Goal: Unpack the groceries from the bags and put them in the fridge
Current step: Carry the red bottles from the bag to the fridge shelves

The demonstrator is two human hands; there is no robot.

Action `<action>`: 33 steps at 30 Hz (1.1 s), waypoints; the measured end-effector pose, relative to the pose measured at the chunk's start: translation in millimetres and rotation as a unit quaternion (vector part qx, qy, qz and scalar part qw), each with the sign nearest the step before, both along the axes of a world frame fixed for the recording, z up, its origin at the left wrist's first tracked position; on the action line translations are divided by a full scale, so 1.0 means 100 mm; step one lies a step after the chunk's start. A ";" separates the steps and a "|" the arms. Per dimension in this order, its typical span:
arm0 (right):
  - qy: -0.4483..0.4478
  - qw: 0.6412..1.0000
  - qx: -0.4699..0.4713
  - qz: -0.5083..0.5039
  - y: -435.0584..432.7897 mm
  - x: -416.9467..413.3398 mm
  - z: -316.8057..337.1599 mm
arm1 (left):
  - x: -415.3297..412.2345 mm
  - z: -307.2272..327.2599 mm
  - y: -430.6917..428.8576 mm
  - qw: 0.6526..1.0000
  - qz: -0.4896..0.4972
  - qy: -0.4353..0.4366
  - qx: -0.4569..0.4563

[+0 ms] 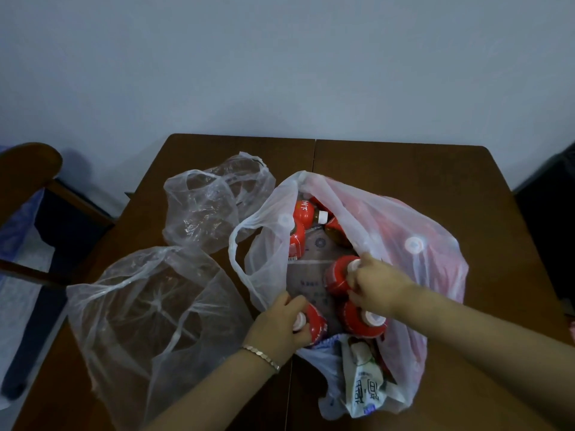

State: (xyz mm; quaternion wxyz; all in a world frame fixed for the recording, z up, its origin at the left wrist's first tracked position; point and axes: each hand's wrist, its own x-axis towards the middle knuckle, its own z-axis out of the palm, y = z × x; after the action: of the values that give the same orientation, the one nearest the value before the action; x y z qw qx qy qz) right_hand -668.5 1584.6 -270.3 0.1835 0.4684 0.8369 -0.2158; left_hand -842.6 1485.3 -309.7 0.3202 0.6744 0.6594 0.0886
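Nearest the camera, at the near edge of the full plastic bag [435, 275], a white-and-green carton [365, 381] lies on its side, half tucked under the plastic. Just beyond it, inside the bag's open mouth, the left hand [281, 325] has its fingers curled around the white-capped neck of a red-labelled bottle [314, 321]. The right hand [378, 284], a little farther in, is clamped on the cap of a second bottle [340, 275], with a third bottle [364, 318] standing between that hand and the carton. More red bottles [303, 213] crowd the far side of the bag. Left of the bag, two clear bags [149, 306] sag, seemingly emptied, on the brown table [404, 169].

This looks like the unpacking step: both hands have a bottle each, neither yet lifted clear. The next move calls for drawing them straight up past the loose plastic without snagging the handles. The fridge is out of sight.
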 end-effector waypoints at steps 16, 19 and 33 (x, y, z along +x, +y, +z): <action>0.005 0.966 0.115 -0.233 -0.37 -0.32 -0.35 | 0.12 -0.08 -0.02 0.999 -0.022 0.032 0.006; 0.015 0.965 0.131 -0.226 -0.24 -0.36 -0.39 | 0.12 -0.09 -0.02 0.999 -0.021 0.031 0.003; 0.028 0.972 0.125 -0.197 -0.04 -0.39 -0.30 | 0.15 -0.10 0.07 0.998 -0.041 0.033 -0.038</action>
State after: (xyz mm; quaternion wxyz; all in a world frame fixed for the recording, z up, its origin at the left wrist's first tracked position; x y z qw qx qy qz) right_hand -707.8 1580.7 -300.7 0.0541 0.6371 0.7531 -0.1547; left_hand -827.3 1492.3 -320.0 0.3268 0.6909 0.6443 0.0275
